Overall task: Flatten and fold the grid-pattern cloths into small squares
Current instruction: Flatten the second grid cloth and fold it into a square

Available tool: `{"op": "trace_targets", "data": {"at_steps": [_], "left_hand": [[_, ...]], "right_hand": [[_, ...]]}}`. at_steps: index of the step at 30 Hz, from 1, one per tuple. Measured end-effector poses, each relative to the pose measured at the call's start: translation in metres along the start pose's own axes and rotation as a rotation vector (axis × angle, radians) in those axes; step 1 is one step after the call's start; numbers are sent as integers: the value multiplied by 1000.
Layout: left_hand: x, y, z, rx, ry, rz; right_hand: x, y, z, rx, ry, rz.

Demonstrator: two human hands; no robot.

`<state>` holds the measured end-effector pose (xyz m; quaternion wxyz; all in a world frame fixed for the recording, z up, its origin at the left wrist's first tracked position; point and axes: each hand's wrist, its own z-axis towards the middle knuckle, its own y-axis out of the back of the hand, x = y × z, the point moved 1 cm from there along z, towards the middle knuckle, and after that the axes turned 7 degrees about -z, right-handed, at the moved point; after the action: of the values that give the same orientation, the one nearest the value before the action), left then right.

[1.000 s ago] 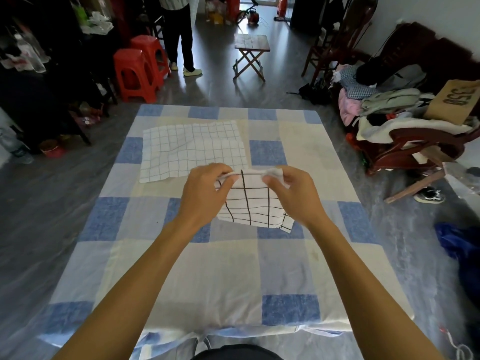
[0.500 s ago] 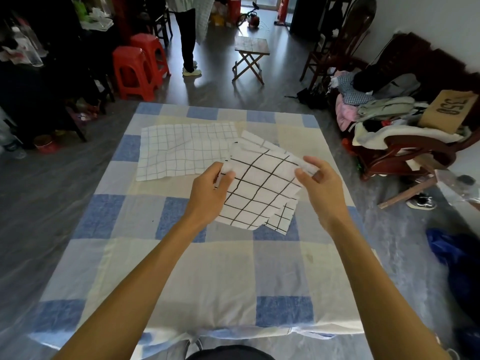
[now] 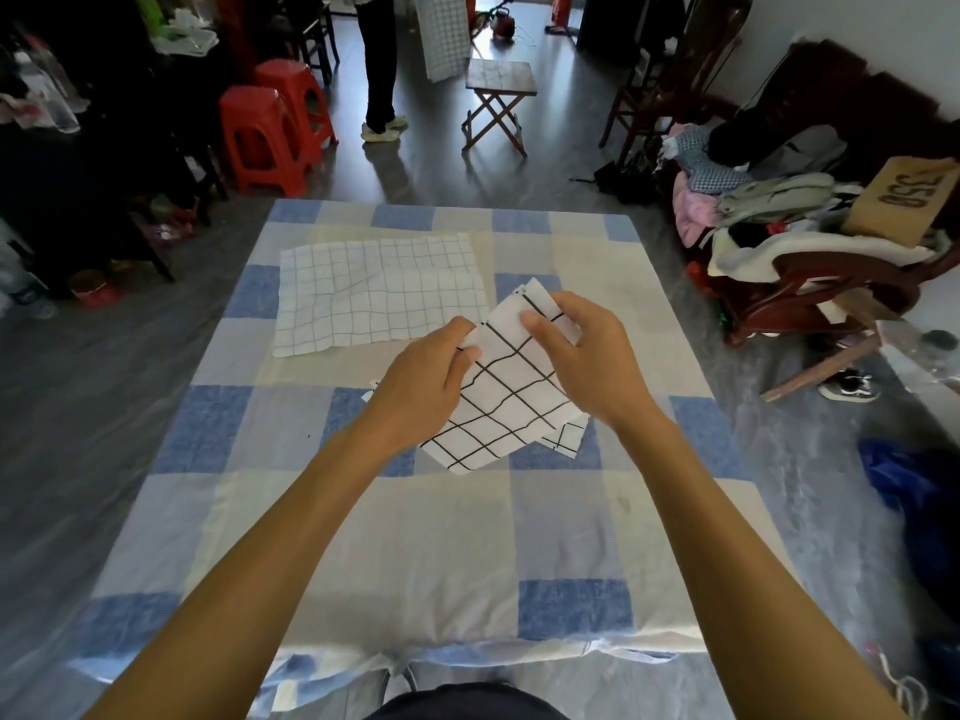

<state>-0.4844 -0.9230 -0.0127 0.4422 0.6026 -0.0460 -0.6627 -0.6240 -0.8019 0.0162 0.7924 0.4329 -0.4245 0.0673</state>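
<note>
A cluttered room around a checked worktop
The worktop wears a padded cover of blue, grey and cream squares. On the grey floor beyond its far edge stand two red plastic stools at the left, a person seen only from the legs down, and a small wooden folding table. At the right, a dark wooden chair is heaped with clothes and a cardboard piece with printed numerals; a shoe lies near its leg, with something blue nearer the camera
</note>
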Motion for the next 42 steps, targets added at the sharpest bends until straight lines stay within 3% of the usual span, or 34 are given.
{"op": "trace_targets", "data": {"at_steps": [7, 14, 20, 26, 42], "left_hand": [[2, 4, -1, -18, 57, -50], [30, 23, -7, -86, 148, -27], [14, 31, -4, -304, 174, -274], [-2, 34, 1, -397, 194, -504], [-2, 34, 3, -390, 138, -488]], "right_hand": [[5, 3, 1, -66, -23, 129], [-20, 28, 3, -222, -178, 261], [-41, 29, -3, -254, -290, 312], [-42, 30, -5, -303, -345, 452], [-38, 28, -10, -329, -387, 553]]}}
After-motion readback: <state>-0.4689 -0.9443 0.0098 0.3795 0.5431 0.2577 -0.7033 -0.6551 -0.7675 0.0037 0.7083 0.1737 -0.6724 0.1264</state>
